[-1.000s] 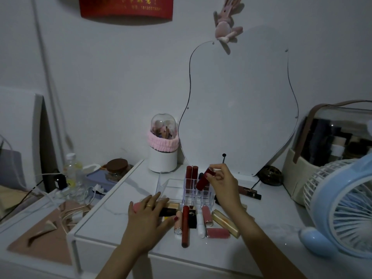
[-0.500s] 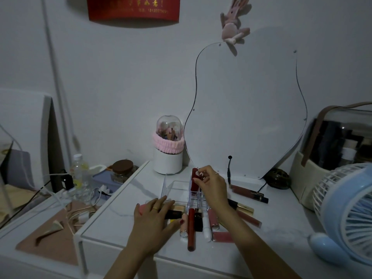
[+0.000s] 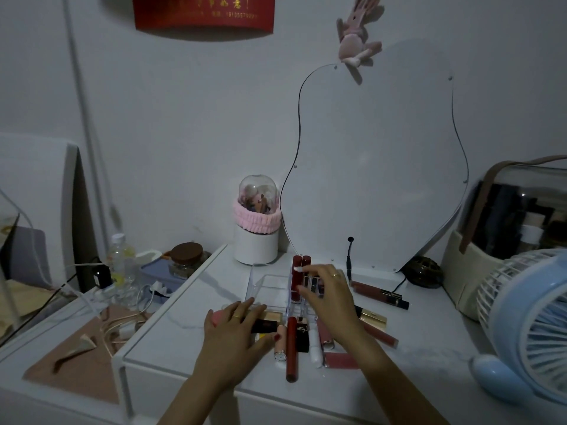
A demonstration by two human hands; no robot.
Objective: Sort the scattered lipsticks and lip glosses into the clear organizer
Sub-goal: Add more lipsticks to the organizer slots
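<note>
Clear organizer [image 3: 260,286] on white counter [image 3: 190,338], red lipsticks [image 3: 297,271] upright in its right slots. Right hand [image 3: 329,297] hovers above slots, fingers spread, grip released. Left hand [image 3: 234,328] flat over black lipstick [image 3: 264,326]; grip unclear. Loose tubes [image 3: 291,348] lie between hands.

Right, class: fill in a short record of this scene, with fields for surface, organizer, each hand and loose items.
surface: white dresser top
organizer: clear organizer, several dark red tubes standing in its right compartments
left hand: left hand flat on lipsticks lying in front of the organizer
right hand: right hand over the organizer's right side, fingers spread
loose items: long red tube, white tube, gold lipstick
</note>
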